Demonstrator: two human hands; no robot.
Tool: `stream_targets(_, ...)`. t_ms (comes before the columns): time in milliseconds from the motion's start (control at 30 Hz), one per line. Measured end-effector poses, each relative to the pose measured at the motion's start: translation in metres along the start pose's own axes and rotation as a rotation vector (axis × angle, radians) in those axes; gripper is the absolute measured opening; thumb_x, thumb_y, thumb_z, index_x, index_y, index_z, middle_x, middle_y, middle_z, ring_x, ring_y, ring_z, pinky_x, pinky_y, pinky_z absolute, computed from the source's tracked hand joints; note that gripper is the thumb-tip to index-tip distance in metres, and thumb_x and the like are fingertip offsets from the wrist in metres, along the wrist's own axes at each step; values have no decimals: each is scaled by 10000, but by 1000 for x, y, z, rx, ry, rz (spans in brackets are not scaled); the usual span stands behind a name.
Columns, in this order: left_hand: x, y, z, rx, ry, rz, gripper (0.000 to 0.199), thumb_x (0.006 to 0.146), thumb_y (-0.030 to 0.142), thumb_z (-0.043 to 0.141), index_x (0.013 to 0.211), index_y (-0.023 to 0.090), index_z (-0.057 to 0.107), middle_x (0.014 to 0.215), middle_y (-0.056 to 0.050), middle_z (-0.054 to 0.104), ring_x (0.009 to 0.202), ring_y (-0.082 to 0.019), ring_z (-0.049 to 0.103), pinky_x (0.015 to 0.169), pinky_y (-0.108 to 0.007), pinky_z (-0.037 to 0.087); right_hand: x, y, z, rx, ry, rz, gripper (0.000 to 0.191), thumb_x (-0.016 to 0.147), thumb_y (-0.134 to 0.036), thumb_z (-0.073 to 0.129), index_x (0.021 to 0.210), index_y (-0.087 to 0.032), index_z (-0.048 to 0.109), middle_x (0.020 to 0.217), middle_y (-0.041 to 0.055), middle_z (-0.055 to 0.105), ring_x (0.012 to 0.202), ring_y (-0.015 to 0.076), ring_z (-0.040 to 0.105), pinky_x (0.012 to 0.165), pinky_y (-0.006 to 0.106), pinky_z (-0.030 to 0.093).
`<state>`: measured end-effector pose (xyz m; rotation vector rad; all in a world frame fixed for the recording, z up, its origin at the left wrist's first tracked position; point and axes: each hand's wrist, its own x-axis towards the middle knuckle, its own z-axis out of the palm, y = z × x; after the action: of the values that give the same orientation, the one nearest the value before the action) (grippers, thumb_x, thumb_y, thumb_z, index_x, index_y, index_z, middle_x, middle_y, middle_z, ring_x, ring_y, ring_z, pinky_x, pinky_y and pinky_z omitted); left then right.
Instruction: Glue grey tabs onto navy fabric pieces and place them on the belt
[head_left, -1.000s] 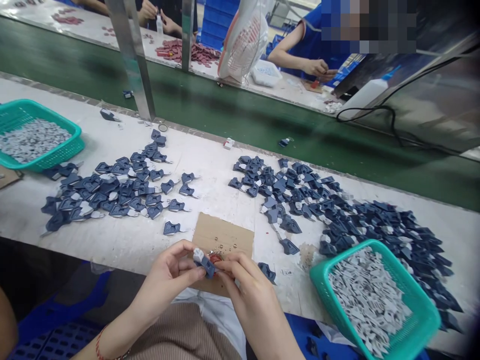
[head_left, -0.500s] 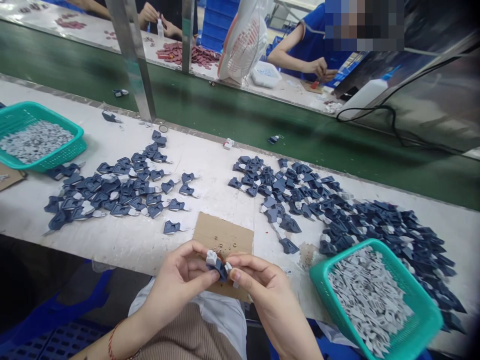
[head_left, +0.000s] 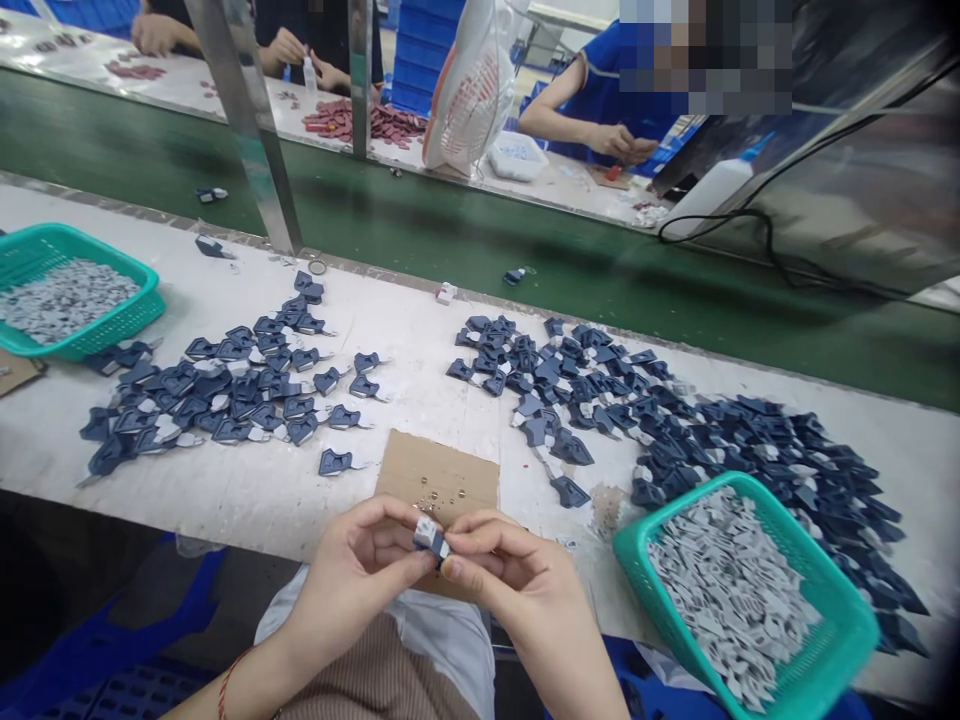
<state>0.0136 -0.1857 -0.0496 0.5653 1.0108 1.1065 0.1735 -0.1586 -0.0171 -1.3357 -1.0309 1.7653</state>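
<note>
Above the near edge of the table, my left hand [head_left: 360, 560] is closed on a small dark blue and light grey plastic part [head_left: 426, 532]. Its blocky grey end points up between thumb and forefinger. My right hand [head_left: 525, 580] pinches a light grey plastic piece [head_left: 444, 550] against the right side of that part; the fingertips cover most of it. Just beyond both hands lies a cardboard sheet [head_left: 442, 465] with several tiny shiny metal bits on it.
Heaps of blue-grey parts lie left [head_left: 240, 385] and right [head_left: 750, 450]. A green basket [head_left: 634, 540] of grey pieces stands near right, another green basket [head_left: 154, 290] far left. Beyond run a metal post [head_left: 244, 130] and a green belt [head_left: 390, 225]; co-workers' hands work across it.
The grey piece in my right hand has come closer against the blue part, and less of it shows. My hands have drawn slightly together. The whole view has shifted a little.
</note>
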Motion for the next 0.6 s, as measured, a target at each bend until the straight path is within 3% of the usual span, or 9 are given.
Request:
stream_targets(167, 1, 6, 4, -12, -130, 25, 178, 752, 284, 794, 884, 175, 749, 931, -93, 764, 766, -206, 716, 717, -303, 581, 1, 5, -3, 247, -79, 119, 290, 531, -228, 915, 594, -182, 636, 681, -24, 656, 577, 92, 596, 504, 179, 495)
stream_targets(267, 2, 6, 6, -34, -195, 11, 267, 777, 335, 772, 1004, 197, 746, 1022, -114, 754, 841, -231, 713, 720, -315, 587, -1, 9, 1, 312, 15, 90, 264, 547, -230, 916, 618, -186, 666, 738, -7, 695, 603, 102, 626, 536, 198, 518)
stream_targets(333, 5, 5, 7, -27, -174, -5, 369, 734, 323, 811, 1071, 202, 724, 1025, -120, 753, 862, -238, 709, 735, -323, 587, -3, 11, 5, 299, 74, 43, 229, 572, -273, 909, 645, -197, 706, 789, 8, 704, 614, 117, 645, 577, 236, 552)
stream_targets(467, 22, 15, 6, 133, -103, 39, 345, 721, 311, 815, 1018, 161, 720, 953, -126, 762, 860, -235, 711, 779, -312, 569, -4, 10, 1, 100, 115, -146, 243, 687, -445, 823, 786, -227, 782, 857, 53, 719, 690, 169, 680, 688, 297, 588)
stream_targets(533, 38, 33, 5, 298, -82, 137, 287, 774, 308, 759, 1011, 150, 722, 980, -128, 758, 898, -236, 706, 815, -313, 559, -7, 9, -17, -72, 206, -254, 248, 745, -477, 763, 825, -244, 788, 912, 71, 733, 813, 215, 699, 774, 320, 587)
stream_targets(600, 65, 58, 2, 552, -7, 280, 237, 821, 287, 697, 1002, 138, 731, 1006, -127, 756, 917, -236, 702, 837, -316, 550, -15, 9, -49, -302, 367, -343, 228, 782, -471, 717, 831, -259, 783, 977, 73, 740, 942, 256, 689, 854, 343, 571)
